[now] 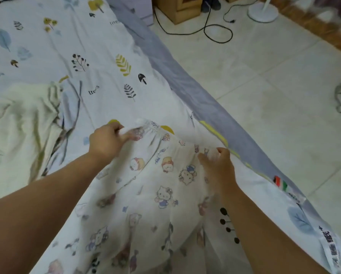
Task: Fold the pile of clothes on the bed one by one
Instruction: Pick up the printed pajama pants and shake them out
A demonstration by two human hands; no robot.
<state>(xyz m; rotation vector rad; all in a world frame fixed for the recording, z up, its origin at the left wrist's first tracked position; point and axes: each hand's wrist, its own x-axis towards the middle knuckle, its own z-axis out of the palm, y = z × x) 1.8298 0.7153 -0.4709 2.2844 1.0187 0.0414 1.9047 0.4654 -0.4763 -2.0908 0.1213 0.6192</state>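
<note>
White pyjama trousers with cartoon cat prints [161,186] lie spread on the bed, waistband away from me. My left hand [106,141] grips the left end of the elastic waistband, fingers curled round the cloth. My right hand [219,165] pinches the right end of the waistband near the bed's edge. A crumpled cream garment [27,119] lies on the bed to the left, apart from both hands.
The bed wears a pale sheet printed with leaves and mushrooms [86,46] with a grey border [185,76] along its right edge. On the tiled floor to the right are a black cable [217,34], a fan base [262,10] and a cardboard box [177,8].
</note>
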